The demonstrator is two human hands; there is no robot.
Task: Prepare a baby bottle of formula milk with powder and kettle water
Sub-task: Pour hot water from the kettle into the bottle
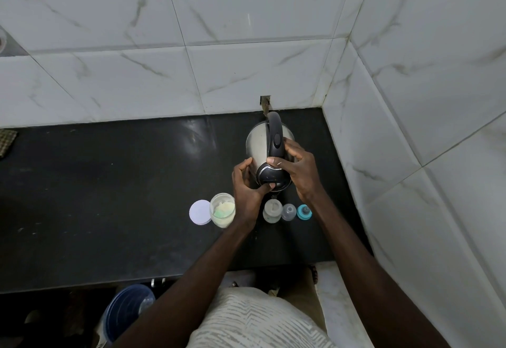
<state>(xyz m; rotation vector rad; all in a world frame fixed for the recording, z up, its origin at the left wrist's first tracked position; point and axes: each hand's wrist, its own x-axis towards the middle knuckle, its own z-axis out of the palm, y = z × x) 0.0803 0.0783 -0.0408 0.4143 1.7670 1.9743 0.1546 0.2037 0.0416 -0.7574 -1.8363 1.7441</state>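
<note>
A steel kettle [256, 142] with a black handle and lid stands on the black counter [109, 183] near the back wall. My left hand [246, 186] curls round the kettle's near left side, its thumb on the lid's front edge. My right hand [298, 172] holds the right side, its thumb pressing the lid by the handle. In front of the kettle stands the open baby bottle [272, 212], next to its clear cap [289, 212] and its teal teat ring [304, 212]. Left of my wrist is an open jar of powder [222, 210] with a green scoop inside, beside its white lid [200, 212].
Marble-tiled walls close the counter at the back and right, forming a corner [325, 101]. A cloth [6, 142] lies at the counter's far left edge. Below the counter's front edge stands a blue bucket [126, 312].
</note>
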